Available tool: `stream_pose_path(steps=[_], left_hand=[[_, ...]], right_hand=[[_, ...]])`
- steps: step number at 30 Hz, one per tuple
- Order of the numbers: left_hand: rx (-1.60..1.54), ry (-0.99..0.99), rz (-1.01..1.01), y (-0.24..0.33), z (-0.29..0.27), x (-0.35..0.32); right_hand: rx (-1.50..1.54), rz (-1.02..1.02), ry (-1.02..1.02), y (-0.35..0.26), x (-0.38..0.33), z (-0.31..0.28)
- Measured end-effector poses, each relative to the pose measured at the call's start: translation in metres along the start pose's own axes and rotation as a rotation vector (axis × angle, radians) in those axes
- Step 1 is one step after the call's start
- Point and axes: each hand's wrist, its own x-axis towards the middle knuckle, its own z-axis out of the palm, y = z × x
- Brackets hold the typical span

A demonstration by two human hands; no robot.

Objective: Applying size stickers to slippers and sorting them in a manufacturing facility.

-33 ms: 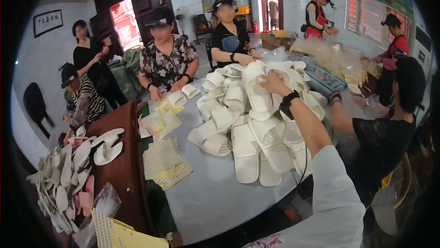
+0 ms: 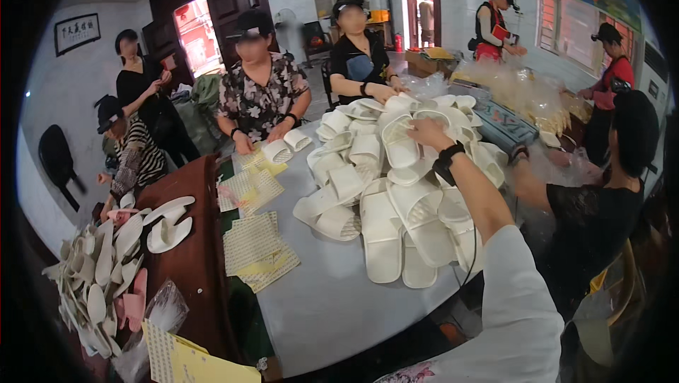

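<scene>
My right hand [image 2: 428,133], a dark band around its wrist, reaches across the table to a heap of off-white slippers [image 2: 419,231]. Its fingers are closed on the edge of one white slipper [image 2: 402,151] at the top of the heap, which stands tilted with its sole end down. The fingertips are partly hidden behind the slipper's strap. Below the hand, several slippers lie overlapping, soles toward me. My left hand does not show. Yellow printed sheets [image 2: 191,363] stand out at the lower left edge.
More yellow sheets [image 2: 258,248] lie on the grey table [image 2: 318,326]. A brown-covered surface [image 2: 187,256] at left bears a pile of white and pink slippers [image 2: 99,284]. Co-workers sit across and to the right; one person's hands [image 2: 385,91] touch the heap's far side. A dark cord [image 2: 472,259] hangs near my forearm.
My right hand has drawn its fingers in on the top slipper, and that slipper has turned and shifted slightly. The whole view has moved a little.
</scene>
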Motion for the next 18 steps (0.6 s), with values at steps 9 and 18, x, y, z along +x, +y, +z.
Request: stream_pose_path(steps=[9,18], left_hand=[[-0.617,-0.025,-0.202,0.003,-0.001,0.025],[-0.726,0.042,-0.171,0.030,0.015,0.005]], right_hand=[[0.386,-0.580,-0.061,-0.174,-0.124,-0.018],[0.244,-1.175,-0.388,-0.350,-0.201,-0.002]])
